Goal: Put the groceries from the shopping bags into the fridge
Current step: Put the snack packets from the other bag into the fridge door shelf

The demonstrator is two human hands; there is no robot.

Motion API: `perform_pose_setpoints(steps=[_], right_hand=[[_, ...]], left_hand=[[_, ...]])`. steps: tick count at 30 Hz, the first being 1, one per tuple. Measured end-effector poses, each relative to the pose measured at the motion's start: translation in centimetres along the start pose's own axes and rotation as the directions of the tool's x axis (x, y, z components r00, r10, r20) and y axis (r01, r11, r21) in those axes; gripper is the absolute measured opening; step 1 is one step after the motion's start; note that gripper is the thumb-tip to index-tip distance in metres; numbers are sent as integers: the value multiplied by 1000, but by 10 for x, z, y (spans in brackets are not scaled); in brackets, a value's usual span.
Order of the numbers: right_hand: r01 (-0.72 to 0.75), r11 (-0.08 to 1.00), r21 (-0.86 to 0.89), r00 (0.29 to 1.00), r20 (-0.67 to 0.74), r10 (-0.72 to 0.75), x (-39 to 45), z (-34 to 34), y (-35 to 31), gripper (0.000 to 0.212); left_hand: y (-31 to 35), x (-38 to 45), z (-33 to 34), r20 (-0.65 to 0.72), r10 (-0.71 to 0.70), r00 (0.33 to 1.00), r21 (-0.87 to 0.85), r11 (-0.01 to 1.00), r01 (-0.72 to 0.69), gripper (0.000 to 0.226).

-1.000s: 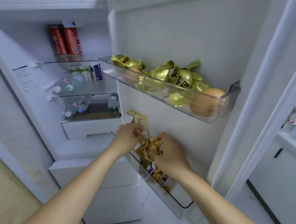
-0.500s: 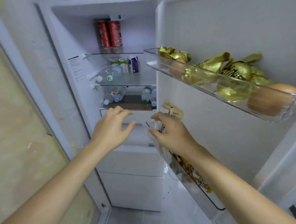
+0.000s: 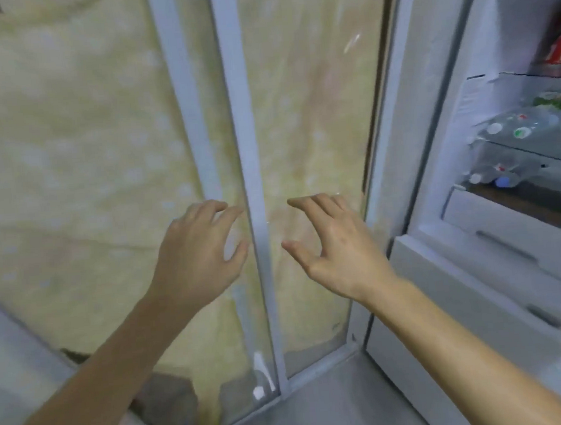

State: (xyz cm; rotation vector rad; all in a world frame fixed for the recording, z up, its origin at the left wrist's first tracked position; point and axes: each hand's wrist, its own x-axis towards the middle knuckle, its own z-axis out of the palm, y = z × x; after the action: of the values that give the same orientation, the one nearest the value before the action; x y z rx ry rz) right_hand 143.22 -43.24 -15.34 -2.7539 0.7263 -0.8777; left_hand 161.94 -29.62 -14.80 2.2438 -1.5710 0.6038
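fridge (image 3: pixel 493 230): white | open, right edge | bottles (image 3: pixel 512 129) lying on shelves

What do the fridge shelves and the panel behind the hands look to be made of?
The fridge shelves look like clear glass or clear plastic: bottles show through them and the edges catch a sheen; which one, blur leaves open. The panel looks like glazing in a pale, matte frame, with bright reflections on it and a yellowish fabric-like sheet behind. The fridge drawer front looks like smooth white plastic.
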Motion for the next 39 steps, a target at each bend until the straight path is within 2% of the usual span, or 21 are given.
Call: perform_pose_setpoints(steps=[4, 9, 12, 15, 19, 22, 25, 27, 29, 31, 34, 36, 39], right_hand=[[257, 955, 145, 965, 21, -263, 9, 64, -115, 57], [470, 801, 370, 845, 73, -530, -3, 157, -266, 56], [514, 699, 497, 747, 141, -649, -23, 215, -339, 55], [510, 596, 620, 623, 212, -753, -46, 279, -395, 45], [372, 550, 748, 426, 389, -817, -81, 376, -451, 41], [283, 564, 776, 278, 497, -822, -106, 449, -483, 43], [270, 547, 793, 155, 525, -837, -130, 512, -510, 42], [320, 500, 805, 75, 505, -860, -147, 547, -526, 40], [379, 430, 820, -24, 473, -881, -161, 573, -539, 38], [426, 347, 836, -131, 436, -890, -173, 594, -550, 35], [511, 210, 833, -271, 388, -881, -194, 619, -564, 50], [581, 62, 811, -352, 319, -880, -205, 633, -573, 67], [602, -180, 778, -497, 188, -848, -214, 641, -584, 79]], left_hand=[[-93, -104, -51, -47, -225, 973, 85, 970, 228, 54], [-186, -253, -106, -76, -504, 860, 183, 841, 509, 50], [-225, -344, -116, -70, -679, 731, 189, 711, 678, 49], [-247, -429, -108, -42, -835, 549, 85, 544, 835, 41], [-266, -513, -71, 51, -952, 300, 12, 301, 954, 36], [-284, -550, -34, 130, -975, 182, 28, 187, 982, 41], [-309, -569, 1, 211, -975, 68, 95, 90, 991, 50], [-327, -580, 23, 299, -954, 7, 176, 62, 982, 51], [-344, -587, 38, 422, -906, -38, 284, 92, 954, 48], [-358, -593, 44, 490, -865, -105, 398, 115, 910, 41], [-367, -601, 44, 446, -887, -120, 521, 149, 841, 33], [-362, -608, 45, 405, -906, -125, 577, 147, 803, 34], [-353, -615, 43, 430, -873, -231, 658, 128, 742, 39]])
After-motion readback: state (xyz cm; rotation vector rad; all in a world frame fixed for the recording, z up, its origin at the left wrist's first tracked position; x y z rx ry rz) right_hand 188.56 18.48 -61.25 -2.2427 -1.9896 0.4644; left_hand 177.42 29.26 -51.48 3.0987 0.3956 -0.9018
